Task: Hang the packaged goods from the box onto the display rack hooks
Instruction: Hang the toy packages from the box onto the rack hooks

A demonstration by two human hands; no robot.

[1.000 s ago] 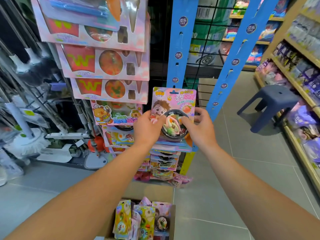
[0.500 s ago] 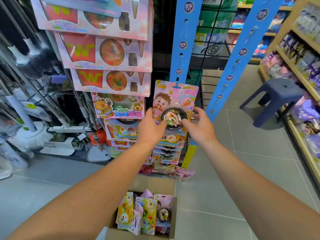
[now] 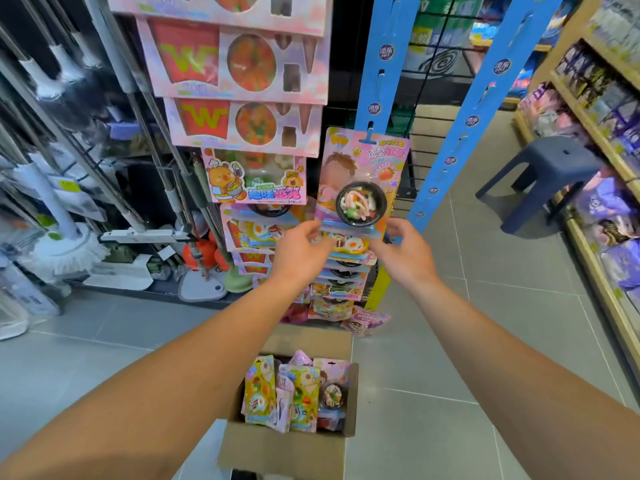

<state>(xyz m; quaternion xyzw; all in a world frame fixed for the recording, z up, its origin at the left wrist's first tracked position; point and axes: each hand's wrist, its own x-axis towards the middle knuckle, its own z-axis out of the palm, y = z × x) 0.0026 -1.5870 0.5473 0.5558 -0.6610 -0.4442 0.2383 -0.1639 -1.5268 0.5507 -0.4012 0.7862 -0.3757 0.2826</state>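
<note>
At centre frame, the pink bowl package (image 3: 363, 181) sits flat against the left blue hanging strip (image 3: 381, 64), its top edge at one of the strip's slots; whether it is seated on the hook cannot be told. Your left hand (image 3: 301, 251) pinches the package's lower left corner between thumb and fingers. Your right hand (image 3: 403, 252) holds the lower right corner, fingers curled behind the card. Below the package, further packs (image 3: 346, 268) hang in an overlapping column down the same strip. At lower centre, the cardboard box (image 3: 287, 445) stands on the grey floor with several packs upright inside. A second blue strip (image 3: 485, 98) leans at upper right; a blue stool (image 3: 543, 178) stands at right, beside shelving.
</note>
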